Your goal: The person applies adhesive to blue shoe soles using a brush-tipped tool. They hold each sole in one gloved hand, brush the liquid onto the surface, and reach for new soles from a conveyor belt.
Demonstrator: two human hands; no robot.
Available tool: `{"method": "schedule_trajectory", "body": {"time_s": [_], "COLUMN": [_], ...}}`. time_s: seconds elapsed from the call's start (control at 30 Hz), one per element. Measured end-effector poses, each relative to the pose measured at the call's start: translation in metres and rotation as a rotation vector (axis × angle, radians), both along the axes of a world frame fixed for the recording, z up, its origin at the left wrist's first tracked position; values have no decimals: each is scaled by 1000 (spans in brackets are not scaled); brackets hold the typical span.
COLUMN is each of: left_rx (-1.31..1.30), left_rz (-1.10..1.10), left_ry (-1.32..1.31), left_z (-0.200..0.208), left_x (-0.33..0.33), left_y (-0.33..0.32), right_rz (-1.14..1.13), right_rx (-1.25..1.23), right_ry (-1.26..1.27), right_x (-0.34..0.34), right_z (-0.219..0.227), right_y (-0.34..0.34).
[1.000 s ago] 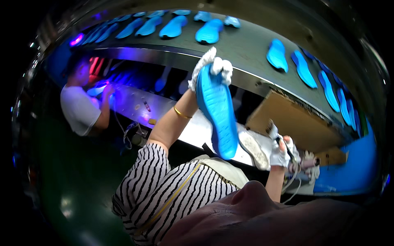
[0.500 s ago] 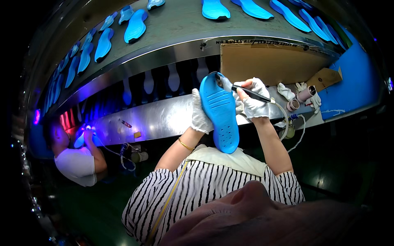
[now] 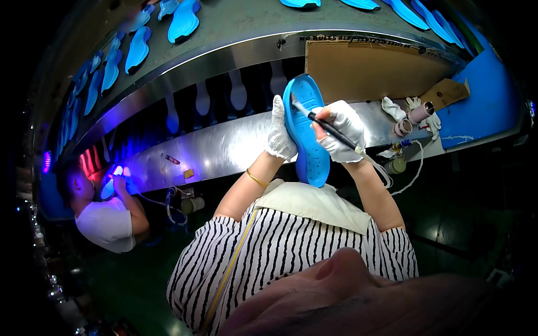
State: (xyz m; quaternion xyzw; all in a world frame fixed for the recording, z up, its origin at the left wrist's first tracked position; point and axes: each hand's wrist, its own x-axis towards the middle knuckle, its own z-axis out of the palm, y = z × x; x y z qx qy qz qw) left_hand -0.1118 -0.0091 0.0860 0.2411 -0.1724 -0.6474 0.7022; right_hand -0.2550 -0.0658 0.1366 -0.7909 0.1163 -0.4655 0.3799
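Observation:
A bright blue shoe sole (image 3: 306, 130) stands nearly upright in front of my chest, its hollow, raised-rim side facing me. My left hand (image 3: 280, 133), in a white glove, holds its left edge with the fingers pointing up. My right hand (image 3: 344, 133), gloved with bare fingertips showing, grips a black-handled brush (image 3: 332, 130). The brush's pale bristles touch the inside of the sole near its upper left rim. A pale hose (image 3: 376, 167) runs from the rear end of the handle.
Beyond a metal bench (image 3: 235, 147), a belt (image 3: 235, 22) carries several blue soles. A cardboard sheet (image 3: 375, 73) leans at the back. Right of it lie gloves (image 3: 393, 108) and tape-like rolls (image 3: 420, 113). Another person (image 3: 106, 218) works at the left under coloured light.
The sole has turned in my left hand and risen slightly, so its rimmed hollow shows. The brush has gone from the top tip to the inner left side.

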Motion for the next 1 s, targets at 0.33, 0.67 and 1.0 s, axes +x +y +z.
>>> {"method": "schedule_trajectory", "body": {"time_s": [0.33, 0.67, 1.0], "left_rx": [19, 27, -194], "left_rz": [-30, -242, -93], "left_ry": [-24, -221, 58], "left_z": [18, -17, -5], "left_x": [8, -26, -17], "left_y": [-4, 23, -14], "right_rz": [80, 23, 100], "right_rx": [38, 245, 93], "right_ry": [50, 38, 62], "right_x": [-26, -70, -50], "right_z": [-3, -32, -20], "right_y": [17, 16, 17]}}
